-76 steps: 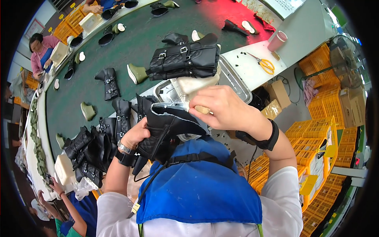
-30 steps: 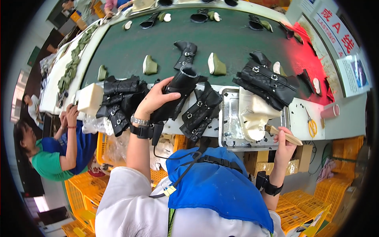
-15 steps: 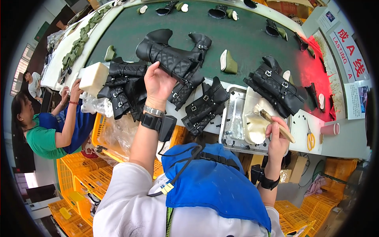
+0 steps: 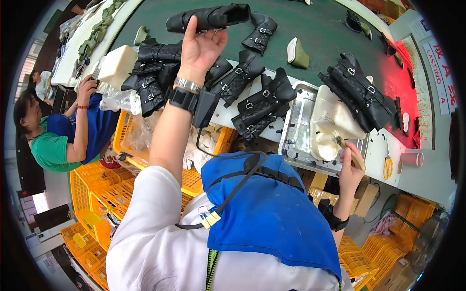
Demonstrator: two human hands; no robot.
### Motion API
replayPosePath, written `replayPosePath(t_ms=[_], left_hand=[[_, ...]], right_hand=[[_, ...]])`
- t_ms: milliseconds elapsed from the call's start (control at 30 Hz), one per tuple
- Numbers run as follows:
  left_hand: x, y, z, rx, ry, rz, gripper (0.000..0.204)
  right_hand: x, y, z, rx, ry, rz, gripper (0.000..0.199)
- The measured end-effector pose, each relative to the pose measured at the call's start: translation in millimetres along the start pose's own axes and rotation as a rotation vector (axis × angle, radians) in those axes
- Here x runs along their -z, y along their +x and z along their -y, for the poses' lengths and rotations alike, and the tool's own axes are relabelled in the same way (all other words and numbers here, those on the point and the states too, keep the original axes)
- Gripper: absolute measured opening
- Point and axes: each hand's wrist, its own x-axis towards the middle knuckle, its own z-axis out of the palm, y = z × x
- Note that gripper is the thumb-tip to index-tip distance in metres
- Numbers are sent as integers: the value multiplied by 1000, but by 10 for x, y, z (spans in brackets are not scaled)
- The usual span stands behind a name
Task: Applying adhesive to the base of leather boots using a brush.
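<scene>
"What's in work, and where?"

"A black boot upper (image 4: pixel 213 18), held out by the left hand (image 4: pixel 204 51) over the green top of the bench (image 4: pixel 318 75), in from its near edge. The thumb lies on the near side, the fingers curl beneath. The right hand (image 4: pixel 350 169) grips the wooden handle of a brush (image 4: pixel 356 154)."

"And the bristles?"

"At the mouth of an off-white container (image 4: pixel 326 109) in a metal tray (image 4: pixel 288 130) on the bench's near edge. I can't tell whether they touch the pale stuff inside."

"Other pieces?"

"More black uppers (image 4: pixel 239 80) lie along the near edge, left of the tray, and a bundle of uppers (image 4: pixel 359 92) rests on the container. Orange-handled scissors (image 4: pixel 388 167) and a pink cup (image 4: pixel 412 159) are toward the near right corner."

"Any writing?"

"A white sign (image 4: pixel 439 75) at the bench's right end, large red characters beside smaller lettering."

"What differs from half a second ago?"

"The held upper is farther out and seen more edge-on; its quilted side faced us then. The brush is still at the container."

"Anything unclear?"

"The sign is cut by the dark rim. The left fingers are partly hidden by the upper. At the left, what a co-worker (image 4: pixel 73 126) holds is too small to tell."
</scene>
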Motion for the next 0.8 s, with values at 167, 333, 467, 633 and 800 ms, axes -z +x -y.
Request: replayPosePath(t_ms=[167, 333, 467, 633, 800], left_hand=[[15, 455, -345, 78, 367, -20, 25], [-340, 894, -661, -287, 1501, 178, 34], [-390, 1242, -999, -825, 2409, -61, 55], [-153, 1556, -1279, -744, 2722, -168, 41], [101, 1773, -1492, -519, 2869, -178, 21]], right_hand=[[38, -124, -74, -81, -27, -10, 20], [38, -156, -5, -77, -32, -26, 19], [7, -170, -6, -66, -9, -50, 19], [15, -203, -31, -108, -111, -26, 19], [-26, -217, -29, -129, -97, -36, 18]])
